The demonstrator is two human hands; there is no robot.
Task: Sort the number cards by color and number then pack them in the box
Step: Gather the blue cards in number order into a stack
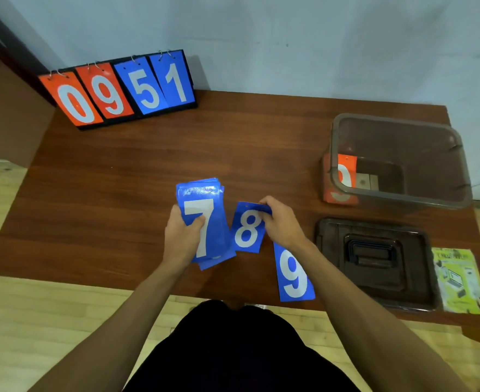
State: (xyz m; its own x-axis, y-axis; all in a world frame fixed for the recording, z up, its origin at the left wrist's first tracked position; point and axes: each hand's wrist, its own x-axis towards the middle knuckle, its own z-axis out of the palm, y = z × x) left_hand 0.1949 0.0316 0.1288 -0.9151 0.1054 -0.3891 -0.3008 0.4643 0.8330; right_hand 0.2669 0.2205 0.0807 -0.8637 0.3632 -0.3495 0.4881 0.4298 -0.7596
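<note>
Number cards: blue stack [205,222], 7 on top, sits at centre of the worktop [120,171], clamped in the left hand [183,236], thumb across the face. Stack edges are fanned, not square. Blue 8 [246,229] lies just at 3 o'clock of the stack, pinched at its top corner by the right hand [280,222]. Blue 9 [292,274] lies flat at 5 o'clock, partly under the right forearm, untouched. An orange card [345,176] already stands inside the clear box [397,159] at 2 o'clock, against its left wall.

Judgement: blue sorting is in hand; orange appears packed, at least in part.

Risks:
- Loose, fanned stack could slip from the one-handed grip and lose its order; the glossy faces look slick.
- The 8 could go onto the stack in the wrong place or flipped, since only a corner is held.
- The forearm could drag the 9 toward the near worktop edge, which it is close to.

Surroundings: box lid [374,261] lies flat at 4 o'clock, between the cards and a yellow-green leaflet [459,281] at the right edge. A flip scoreboard [120,91] reading 0 9 5 1 stands at 11 o'clock against the wall, well apart. The path from stack to box looks clear; the lid is off.
</note>
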